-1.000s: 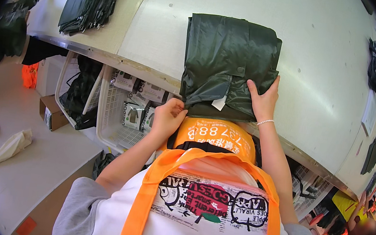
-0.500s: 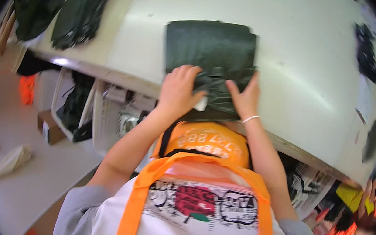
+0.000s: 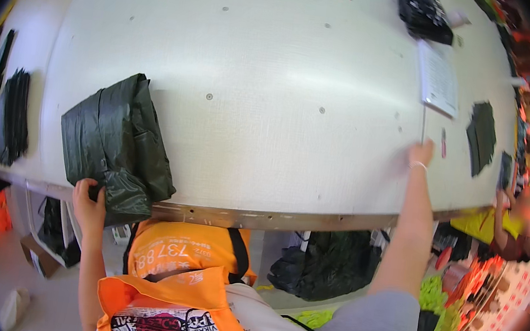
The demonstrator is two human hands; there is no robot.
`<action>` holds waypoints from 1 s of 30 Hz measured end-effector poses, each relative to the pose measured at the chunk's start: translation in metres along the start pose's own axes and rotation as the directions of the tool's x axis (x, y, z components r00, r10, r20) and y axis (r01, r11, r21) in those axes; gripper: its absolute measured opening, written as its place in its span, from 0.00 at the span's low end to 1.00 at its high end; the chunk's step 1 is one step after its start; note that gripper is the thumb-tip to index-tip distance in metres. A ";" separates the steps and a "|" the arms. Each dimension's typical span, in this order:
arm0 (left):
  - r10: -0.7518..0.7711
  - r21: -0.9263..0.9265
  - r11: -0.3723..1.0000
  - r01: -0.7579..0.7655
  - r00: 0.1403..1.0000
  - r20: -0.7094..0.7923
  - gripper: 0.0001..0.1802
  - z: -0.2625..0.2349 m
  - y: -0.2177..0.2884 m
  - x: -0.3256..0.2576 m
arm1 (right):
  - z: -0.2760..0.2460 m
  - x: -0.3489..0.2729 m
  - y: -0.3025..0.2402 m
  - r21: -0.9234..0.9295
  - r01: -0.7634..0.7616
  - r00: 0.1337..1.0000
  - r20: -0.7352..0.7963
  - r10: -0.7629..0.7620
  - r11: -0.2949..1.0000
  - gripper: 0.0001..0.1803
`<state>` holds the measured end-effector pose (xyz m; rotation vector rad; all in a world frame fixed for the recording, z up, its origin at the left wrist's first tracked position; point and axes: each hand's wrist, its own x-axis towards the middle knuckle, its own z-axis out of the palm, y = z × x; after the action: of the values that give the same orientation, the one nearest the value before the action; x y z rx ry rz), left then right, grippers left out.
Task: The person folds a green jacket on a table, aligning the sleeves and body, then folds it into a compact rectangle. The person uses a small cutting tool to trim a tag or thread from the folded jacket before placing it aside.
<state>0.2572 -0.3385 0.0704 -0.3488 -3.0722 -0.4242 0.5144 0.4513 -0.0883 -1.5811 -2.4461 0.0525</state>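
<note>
A folded bundle of shiny dark green fabric (image 3: 120,134) lies at the left of the white table (image 3: 248,137), its near end over the front edge. My left hand (image 3: 90,202) pinches its near left corner, fingers closed. Far off to the right, my outstretched right hand (image 3: 421,153) is closed low over the tabletop. From its fingers a thin dark line runs toward a stack of white printed sheets (image 3: 439,81); what the hand holds is too small to make out. Close beside it lies a slim pinkish-red tool (image 3: 444,142).
Dark fabric stacks (image 3: 13,115) lie at the far left, a black bundle (image 3: 422,13) at the back right, and a dark green piece (image 3: 481,138) at the right. Below the table sits dark fabric (image 3: 329,266). Another person (image 3: 514,236) works at the far right.
Both hands were on the fabric. My right hand has let go and reached far right. My left hand has moved to its near corner; the view has shifted right.
</note>
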 end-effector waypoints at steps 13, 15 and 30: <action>0.067 0.427 0.903 -0.051 0.998 -0.022 0.11 -0.013 0.026 -0.002 | 0.005 0.081 0.093 -0.572 -0.138 0.980 0.042 0.196 0.809 0.22; 0.054 0.362 0.932 -0.026 0.996 -0.067 0.11 0.002 0.034 0.011 | 0.016 0.102 0.095 -0.342 -0.131 0.990 -0.005 0.138 0.931 0.20; 0.300 0.223 0.949 -0.225 0.864 -0.405 0.10 -0.008 -0.009 -0.001 | -0.130 -0.346 -0.432 0.906 -0.016 0.369 0.399 -0.839 0.424 0.17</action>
<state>0.2557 -0.3494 0.0754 -0.5717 -2.5515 -0.1936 0.2906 -0.0535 0.0452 -0.2261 -2.5901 2.0098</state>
